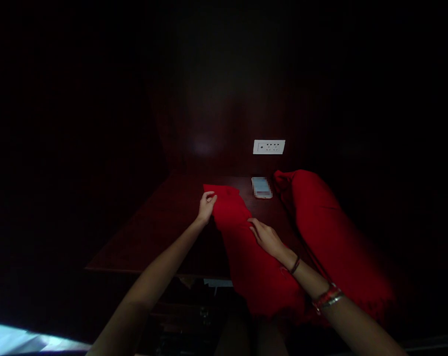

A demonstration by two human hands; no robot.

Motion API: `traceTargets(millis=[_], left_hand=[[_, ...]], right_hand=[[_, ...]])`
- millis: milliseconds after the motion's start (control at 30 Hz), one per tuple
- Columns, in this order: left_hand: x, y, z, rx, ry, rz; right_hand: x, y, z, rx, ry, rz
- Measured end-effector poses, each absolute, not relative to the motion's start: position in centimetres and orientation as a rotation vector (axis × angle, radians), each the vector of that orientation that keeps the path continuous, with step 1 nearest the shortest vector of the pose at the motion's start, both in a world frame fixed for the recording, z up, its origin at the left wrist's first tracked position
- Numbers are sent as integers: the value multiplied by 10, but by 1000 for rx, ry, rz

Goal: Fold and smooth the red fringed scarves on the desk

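Observation:
A long piece of red cloth (233,217) lies across the dark table and hangs over its front edge toward my lap. My left hand (207,206) pinches the cloth's left edge near its far end, thumb and fingers pressed together. Farther down on the opposite side, my right hand (266,236) has its fingers curled at the cloth's right edge, gripping it. A pale loose thread shows on the cloth below my right wrist. That wrist and forearm carry a dark band and red and silver bangles (327,297).
A phone (261,188) lies on the dark table (164,222) beyond the cloth. Behind it, a white socket plate (269,147) is set in the wall. A second, bulkier red fabric (324,222) is heaped along the right side. The surroundings are very dark.

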State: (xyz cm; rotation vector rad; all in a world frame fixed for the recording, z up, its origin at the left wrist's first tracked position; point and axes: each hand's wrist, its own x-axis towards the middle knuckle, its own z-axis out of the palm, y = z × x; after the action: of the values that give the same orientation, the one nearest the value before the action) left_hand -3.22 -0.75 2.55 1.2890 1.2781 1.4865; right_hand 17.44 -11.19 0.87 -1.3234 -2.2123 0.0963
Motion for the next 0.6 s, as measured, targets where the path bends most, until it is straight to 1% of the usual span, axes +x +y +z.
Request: traceTargets(millis=[67, 133, 233, 300, 367, 433, 500, 567, 600], left_hand=[[-33, -3, 21, 1143, 1270, 1529], [-41, 2, 20, 1206, 1242, 1460], [-56, 4, 28, 1613, 1275, 1348], [-62, 0, 39, 1954, 1366, 1376], [-59, -7, 52, 2291, 1356, 1357], [-48, -13, 60, 2595, 1176, 1119], [-32, -14, 60, 2761, 959, 699], [-15, -7, 55, 2739, 898, 327], [-8, -2, 53, 2679, 935, 213]], right_hand=[[175, -112, 8, -1290, -2212, 123], [175, -112, 8, -1280, -2213, 137], [175, -111, 6, -1296, -2201, 133], [174, -111, 6, -1298, -2191, 123], [173, -112, 7, -1301, -2194, 105], [173, -113, 8, -1328, -2199, 83], [173, -114, 9, -1378, -2200, 74], [174, -116, 9, -1432, -2193, 68], [174, -116, 9, -1452, -2189, 64]])
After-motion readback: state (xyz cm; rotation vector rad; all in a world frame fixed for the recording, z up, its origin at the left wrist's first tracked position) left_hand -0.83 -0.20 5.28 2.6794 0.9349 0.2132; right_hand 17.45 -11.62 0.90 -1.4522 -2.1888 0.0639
